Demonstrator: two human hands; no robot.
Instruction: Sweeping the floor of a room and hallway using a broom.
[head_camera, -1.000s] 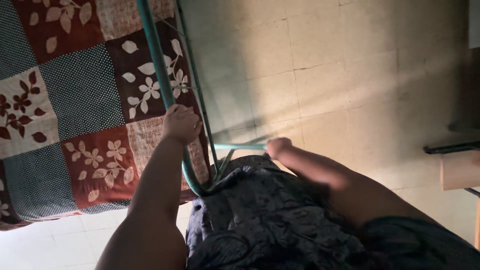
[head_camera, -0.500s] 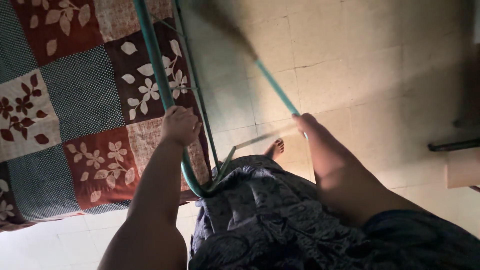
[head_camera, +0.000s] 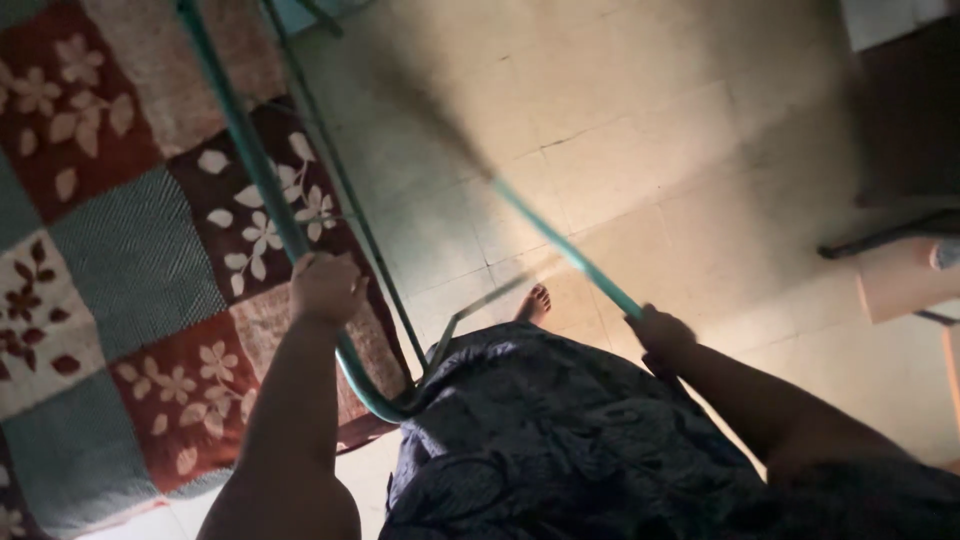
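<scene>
Two hands (head_camera: 325, 287) (head_camera: 662, 332), one teal stick (head_camera: 570, 255)

Patchwork cloth quilt (head_camera: 120, 260), painted metal bed frame (head_camera: 250, 160), matt floor tiles (head_camera: 650, 130)

No pkgs, labels, signs or screens in view anywhere in this shot.

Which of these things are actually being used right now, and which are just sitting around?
In use:
left hand gripping the green bed rail
right hand holding the green stick

Just there:
patchwork quilt
tiled floor
dark furniture
</scene>
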